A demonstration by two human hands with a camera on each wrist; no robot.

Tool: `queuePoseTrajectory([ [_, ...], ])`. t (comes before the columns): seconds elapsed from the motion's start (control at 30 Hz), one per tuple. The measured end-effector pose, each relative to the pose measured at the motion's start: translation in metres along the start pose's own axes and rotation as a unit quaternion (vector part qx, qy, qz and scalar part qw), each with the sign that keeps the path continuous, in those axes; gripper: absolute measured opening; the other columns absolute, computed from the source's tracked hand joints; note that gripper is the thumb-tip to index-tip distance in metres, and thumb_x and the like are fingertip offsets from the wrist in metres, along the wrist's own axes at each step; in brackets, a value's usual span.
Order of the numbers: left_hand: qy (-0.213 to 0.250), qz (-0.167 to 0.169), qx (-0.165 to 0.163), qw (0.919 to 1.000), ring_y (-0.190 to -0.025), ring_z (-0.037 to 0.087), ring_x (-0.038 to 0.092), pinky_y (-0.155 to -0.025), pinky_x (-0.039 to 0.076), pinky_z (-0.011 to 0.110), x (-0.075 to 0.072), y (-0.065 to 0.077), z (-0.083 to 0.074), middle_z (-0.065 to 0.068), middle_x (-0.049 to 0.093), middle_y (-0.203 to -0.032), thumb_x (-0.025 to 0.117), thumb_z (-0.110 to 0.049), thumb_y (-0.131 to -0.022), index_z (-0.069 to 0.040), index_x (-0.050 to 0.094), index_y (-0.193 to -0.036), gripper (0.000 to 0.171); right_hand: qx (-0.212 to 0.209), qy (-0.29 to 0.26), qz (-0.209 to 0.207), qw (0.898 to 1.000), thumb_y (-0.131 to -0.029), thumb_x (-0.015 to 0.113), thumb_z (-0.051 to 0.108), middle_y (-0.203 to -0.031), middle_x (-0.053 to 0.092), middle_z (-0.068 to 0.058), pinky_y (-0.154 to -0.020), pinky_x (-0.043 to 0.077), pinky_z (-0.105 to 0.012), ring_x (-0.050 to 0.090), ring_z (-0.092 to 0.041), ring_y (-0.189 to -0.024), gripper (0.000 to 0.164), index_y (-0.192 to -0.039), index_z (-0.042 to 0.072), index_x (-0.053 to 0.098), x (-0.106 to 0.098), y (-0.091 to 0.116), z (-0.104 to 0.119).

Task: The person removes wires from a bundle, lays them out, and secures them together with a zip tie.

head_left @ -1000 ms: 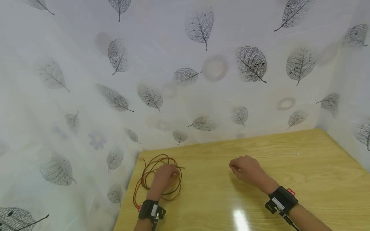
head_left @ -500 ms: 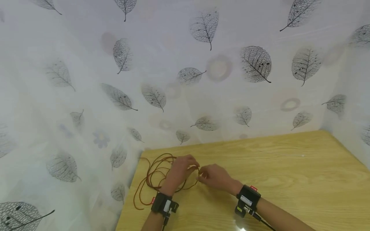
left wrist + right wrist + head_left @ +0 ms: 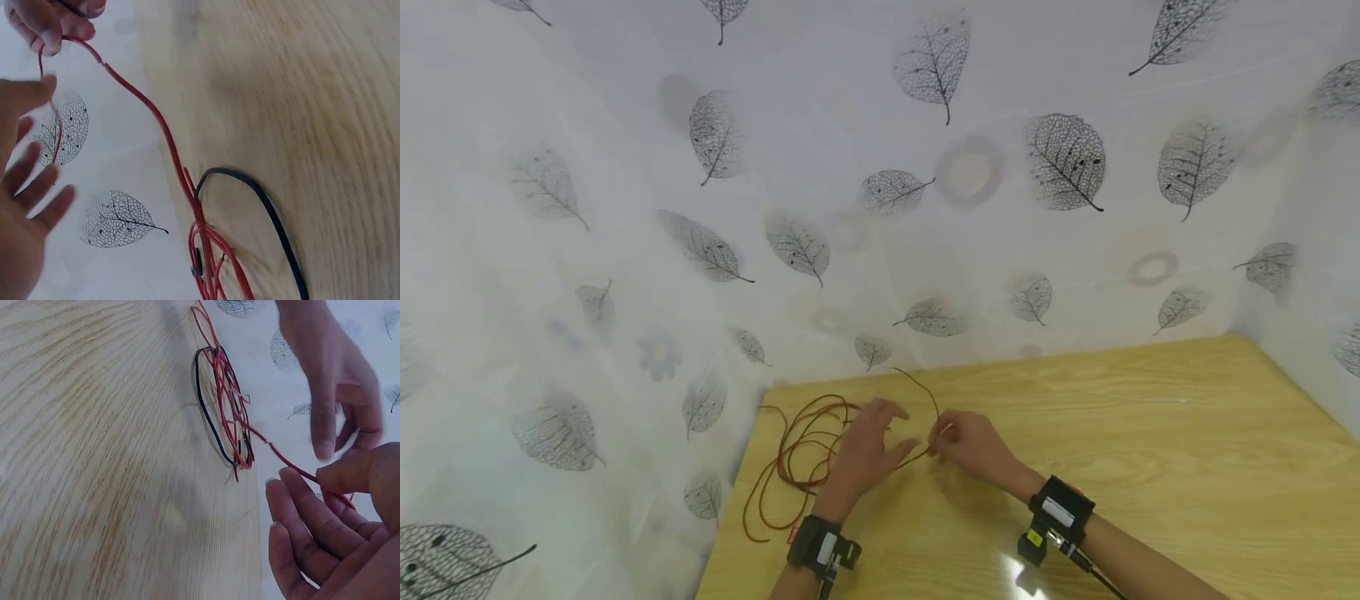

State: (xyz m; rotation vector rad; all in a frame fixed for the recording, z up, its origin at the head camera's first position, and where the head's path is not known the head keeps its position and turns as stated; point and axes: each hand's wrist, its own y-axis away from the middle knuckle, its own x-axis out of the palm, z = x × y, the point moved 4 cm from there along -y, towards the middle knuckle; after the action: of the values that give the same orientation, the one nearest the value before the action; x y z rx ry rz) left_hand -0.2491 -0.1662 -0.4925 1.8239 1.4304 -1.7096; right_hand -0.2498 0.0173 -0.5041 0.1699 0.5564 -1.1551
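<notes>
A loose coil of red and black wire (image 3: 797,454) lies on the left part of the table. My right hand (image 3: 976,450) pinches a red wire (image 3: 147,103) between thumb and fingertips. One free end of this wire sticks up past the fingers toward the back, while the other side runs down to the coil. A small pale nick shows on the wire in the left wrist view. My left hand (image 3: 863,454) hovers over the coil's right side, thumb and fingers spread apart with nothing gripped. In the right wrist view, the left hand (image 3: 340,381) appears beyond the pinched wire.
The wood-grain table (image 3: 1120,492) carries a thin pale strand (image 3: 1150,400) with a white tip at the back right. A white leaf-patterned sheet (image 3: 850,275) hangs behind and along the sides. Each wrist wears a black strapped camera (image 3: 1060,512) with a cable.
My right hand has come left from the bare table and now pinches the red wire, lifted from the coil. My left hand has moved right, handled the wire, then let go and spread its fingers.
</notes>
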Motion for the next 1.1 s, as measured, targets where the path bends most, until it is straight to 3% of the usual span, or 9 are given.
queuePoseTrajectory([
  [0.13, 0.037, 0.079, 0.023, 0.9960, -0.079, 0.003, 0.063, -0.074, 0.048, 0.022, 0.013, 0.004, -0.003, -0.013, 0.068, -0.092, 0.069, -0.034, -0.089, -0.022, 0.070, -0.105, 0.020, -0.001, 0.014, -0.015, 1.000, -0.095, 0.062, 0.018, -0.080, 0.072, 0.001, -0.050, 0.048, -0.026, 0.069, -0.018, -0.066, 0.010, -0.091, 0.012, 0.069, -0.005, 0.002, -0.004],
  [0.27, 0.033, 0.098, 0.044, 0.9937, -0.069, -0.004, 0.057, -0.066, 0.045, 0.015, 0.018, 0.005, -0.006, -0.014, 0.068, -0.082, 0.071, -0.027, -0.088, -0.021, 0.074, -0.097, 0.011, -0.049, 0.097, -0.057, 0.992, -0.088, 0.069, 0.017, -0.085, 0.069, 0.007, -0.057, 0.049, -0.024, 0.065, -0.011, -0.073, 0.005, -0.092, 0.017, 0.071, -0.009, 0.004, -0.004],
  [0.33, 0.034, 0.097, 0.041, 0.9938, -0.070, -0.006, 0.056, -0.063, 0.044, 0.012, 0.019, 0.006, -0.006, -0.015, 0.068, -0.084, 0.071, -0.025, -0.088, -0.022, 0.074, -0.096, 0.009, -0.110, 0.167, -0.070, 0.977, -0.082, 0.075, 0.014, -0.097, 0.066, 0.006, -0.069, 0.050, -0.027, 0.061, -0.014, -0.086, 0.019, -0.100, 0.019, 0.072, -0.008, 0.005, 0.000],
  [0.43, 0.041, 0.101, 0.029, 0.9936, -0.074, -0.005, 0.056, -0.066, 0.045, 0.013, 0.021, 0.007, -0.007, -0.016, 0.066, -0.089, 0.068, -0.026, -0.090, -0.024, 0.072, -0.098, 0.009, -0.208, 0.267, -0.076, 0.938, -0.076, 0.080, 0.013, -0.110, 0.063, 0.001, -0.084, 0.046, -0.038, 0.055, -0.020, -0.102, 0.034, -0.108, 0.022, 0.072, -0.006, 0.007, 0.008],
  [0.53, 0.048, 0.105, 0.018, 0.9931, -0.078, -0.006, 0.057, -0.068, 0.046, 0.014, 0.021, 0.007, -0.008, -0.016, 0.066, -0.093, 0.065, -0.027, -0.092, -0.025, 0.069, -0.102, 0.010, -0.247, 0.297, -0.036, 0.922, -0.079, 0.079, 0.015, -0.099, 0.069, 0.005, -0.085, 0.046, -0.037, 0.061, -0.012, -0.091, 0.027, -0.104, 0.020, 0.074, -0.007, 0.009, 0.012],
  [0.63, 0.081, 0.113, 0.006, 0.9903, -0.076, -0.005, 0.057, -0.066, 0.047, 0.017, 0.020, 0.010, -0.007, -0.013, 0.067, -0.089, 0.061, -0.026, -0.095, -0.021, 0.068, -0.104, 0.012, -0.214, 0.286, 0.019, 0.934, -0.085, 0.073, 0.020, -0.073, 0.067, 0.015, -0.070, 0.048, -0.024, 0.056, 0.003, -0.064, 0.012, -0.097, 0.020, 0.076, -0.018, 0.011, 0.010],
  [0.73, 0.119, 0.118, -0.009, 0.9859, -0.071, -0.005, 0.056, -0.063, 0.047, 0.018, 0.017, 0.015, 0.002, -0.009, 0.067, -0.085, 0.059, -0.028, -0.096, -0.022, 0.067, -0.102, 0.012, -0.160, 0.259, 0.056, 0.951, -0.091, 0.067, 0.023, -0.070, 0.064, 0.016, -0.056, 0.046, -0.020, 0.052, 0.007, -0.059, 0.011, -0.097, 0.019, 0.075, -0.035, 0.013, 0.003],
  [0.97, 0.116, 0.110, -0.048, 0.9860, -0.071, 0.000, 0.056, -0.064, 0.047, 0.023, 0.002, 0.034, 0.036, -0.007, 0.067, -0.087, 0.058, -0.030, -0.097, -0.022, 0.072, -0.102, 0.017, -0.100, 0.244, 0.035, 0.964, -0.093, 0.064, 0.021, -0.072, 0.064, 0.013, -0.055, 0.046, -0.021, 0.054, 0.005, -0.061, 0.010, -0.097, 0.019, 0.073, -0.091, 0.025, -0.025],
  [1.1, 0.108, 0.085, -0.048, 0.9893, -0.066, 0.003, 0.056, -0.060, 0.046, 0.023, -0.008, 0.043, 0.056, -0.002, 0.069, -0.085, 0.059, -0.024, -0.096, -0.019, 0.073, -0.104, 0.016, -0.071, 0.238, 0.023, 0.968, -0.092, 0.065, 0.019, -0.070, 0.064, 0.012, -0.053, 0.043, -0.022, 0.053, 0.004, -0.060, 0.011, -0.098, 0.016, 0.074, -0.118, 0.035, -0.041],
])
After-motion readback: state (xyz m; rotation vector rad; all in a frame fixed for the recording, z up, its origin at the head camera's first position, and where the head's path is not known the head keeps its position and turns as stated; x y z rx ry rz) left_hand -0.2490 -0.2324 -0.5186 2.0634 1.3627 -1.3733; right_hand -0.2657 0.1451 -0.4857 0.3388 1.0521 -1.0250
